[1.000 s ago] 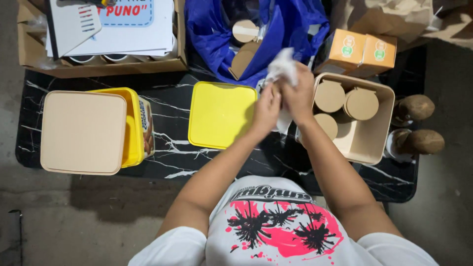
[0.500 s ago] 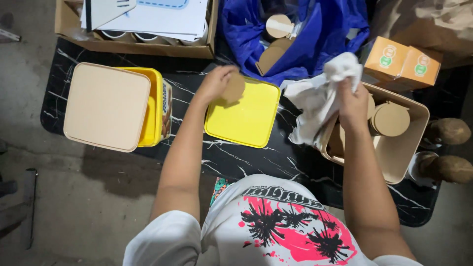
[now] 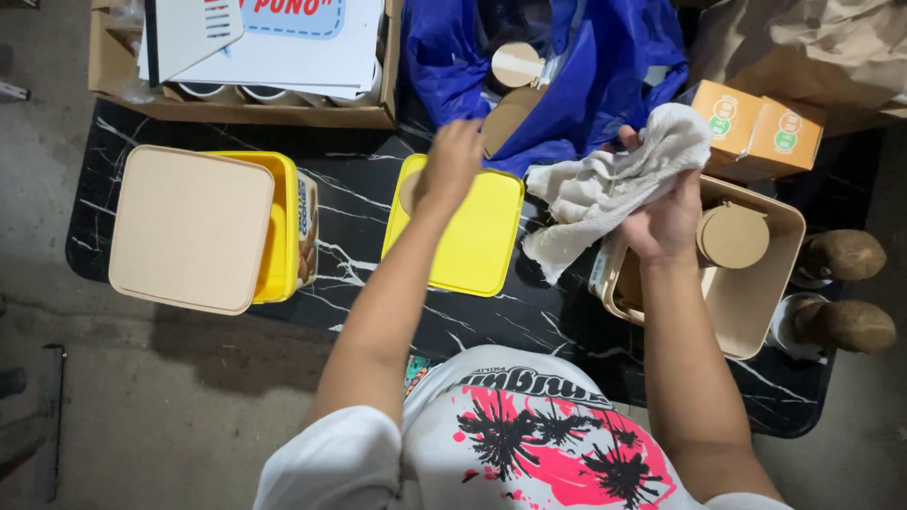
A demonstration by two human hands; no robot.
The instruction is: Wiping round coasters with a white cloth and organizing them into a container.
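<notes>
Right hand grip clamped on crumpled white cloth, held above beige bin rim. Left hand fingers curled, grip state unclear, over far-left corner of yellow lid, apparently on round tan disc. Lid flat on tabletop, left of cloth, nearer left hand. Blue bag beyond.

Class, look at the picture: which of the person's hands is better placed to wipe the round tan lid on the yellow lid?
Probably right: the right hand already grips the white cloth, while the left hand steadies the round tan lid.
</notes>
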